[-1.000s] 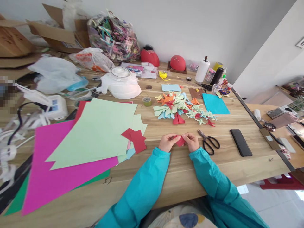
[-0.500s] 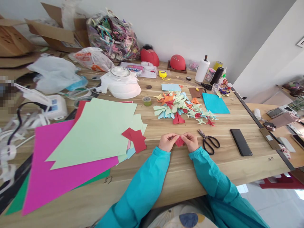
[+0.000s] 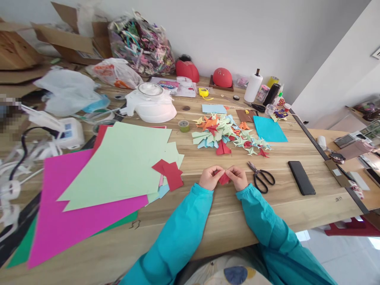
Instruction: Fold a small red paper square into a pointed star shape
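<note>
Where your left hand (image 3: 210,178) and right hand (image 3: 237,178) meet: both are narrowed to a pinch on one small red paper (image 3: 224,180), thumbs (image 3: 220,174) close together, the far side of the grip hidden.
Red paper: it sits at the centre of your clock, twelve being toward the wall (image 3: 225,39); it looks folded, its lower point toward six.
Thumbs: for a clean crease, it is probably best to match the edges first, then press outward from the middle with equal force; a piece this small likely skews if one side pulls harder.
Table (image 3: 231,221): its hard wood should sharpen a crease better than fingertips alone.
Folded shapes (image 3: 218,132): piled at twelve, apart from your hands.
Scissors (image 3: 256,171): at three, near your right hand; the phone (image 3: 301,178) beyond shows no brand.
Red cut pieces (image 3: 174,177): at nine, just beside the green sheets (image 3: 124,162).
Plastic bag (image 3: 118,75): between ten and eleven, its orange print unreadable.
Pink package (image 3: 168,85): at eleven, its lettering too small.
Bottle (image 3: 280,102): at one, its red print blurred.
Dark marks (image 3: 135,225): on the wood at eight and just past three, illegible.
</note>
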{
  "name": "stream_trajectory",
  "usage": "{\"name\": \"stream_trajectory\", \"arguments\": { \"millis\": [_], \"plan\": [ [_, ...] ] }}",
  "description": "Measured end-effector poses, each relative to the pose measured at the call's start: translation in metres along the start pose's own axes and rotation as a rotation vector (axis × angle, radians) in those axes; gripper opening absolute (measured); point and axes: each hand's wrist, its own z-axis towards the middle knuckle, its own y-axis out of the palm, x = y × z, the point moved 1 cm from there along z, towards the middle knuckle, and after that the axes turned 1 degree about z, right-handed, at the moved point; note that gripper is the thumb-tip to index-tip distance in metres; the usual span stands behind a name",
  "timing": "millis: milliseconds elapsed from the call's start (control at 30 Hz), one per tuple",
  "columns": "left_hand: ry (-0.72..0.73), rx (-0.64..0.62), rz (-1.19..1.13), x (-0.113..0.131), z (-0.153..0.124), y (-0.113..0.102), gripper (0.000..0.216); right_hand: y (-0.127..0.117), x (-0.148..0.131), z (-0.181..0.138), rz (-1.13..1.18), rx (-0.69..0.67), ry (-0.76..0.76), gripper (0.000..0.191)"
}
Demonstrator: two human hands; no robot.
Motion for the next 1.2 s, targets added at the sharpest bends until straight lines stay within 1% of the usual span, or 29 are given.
{"name": "stream_trajectory", "arguments": {
  "millis": [100,233,300,367,433,500,600,667,733,767,867,967,1100,1200],
  "plan": [
    [-0.045,-0.058,-0.143,-0.004,0.000,0.001,0.023,0.001,0.001,0.000,0.040,-0.025,0.026,0.026],
    [-0.194,-0.175,-0.427,-0.006,-0.001,0.003,0.026,0.001,0.001,0.000,0.153,-0.031,0.078,0.026],
    [-0.251,-0.197,-0.502,-0.004,-0.002,0.005,0.027,0.001,0.002,0.000,0.207,-0.021,0.091,0.026],
    [-0.272,-0.206,-0.528,-0.003,-0.003,0.005,0.028,0.001,0.002,0.001,0.236,-0.012,0.103,0.026],
    [-0.257,-0.202,-0.501,-0.004,-0.002,0.005,0.030,0.000,0.003,0.001,0.238,-0.008,0.119,0.026],
    [-0.201,-0.161,-0.414,-0.006,0.000,0.004,0.031,-0.001,0.004,0.000,0.206,-0.015,0.130,0.027],
    [-0.120,-0.142,-0.241,-0.006,0.001,0.001,0.031,-0.001,0.002,-0.002,0.057,-0.042,0.100,0.033],
    [-0.095,-0.167,-0.118,-0.001,0.001,-0.002,0.029,0.000,-0.002,-0.004,-0.069,-0.059,0.064,0.038],
    [-0.073,-0.160,-0.064,0.004,0.001,-0.005,0.025,0.002,-0.007,-0.005,-0.139,-0.067,0.050,0.040],
    [-0.077,-0.179,-0.044,0.006,0.001,-0.006,0.024,0.002,-0.008,-0.006,-0.154,-0.075,0.057,0.040],
    [-0.107,-0.272,-0.062,0.009,-0.001,-0.005,0.023,0.001,-0.010,-0.006,-0.139,-0.137,0.107,0.040],
    [-0.114,-0.362,-0.088,0.011,-0.003,-0.002,0.021,-0.003,-0.007,-0.006,-0.065,-0.188,0.167,0.039],
    [-0.092,-0.397,-0.058,0.014,-0.005,-0.001,0.023,-0.006,-0.002,-0.005,0.011,-0.206,0.254,0.033],
    [-0.109,-0.404,-0.087,0.013,-0.004,-0.001,0.024,-0.004,-0.002,-0.005,0.056,-0.226,0.305,0.031]
  ]
}}
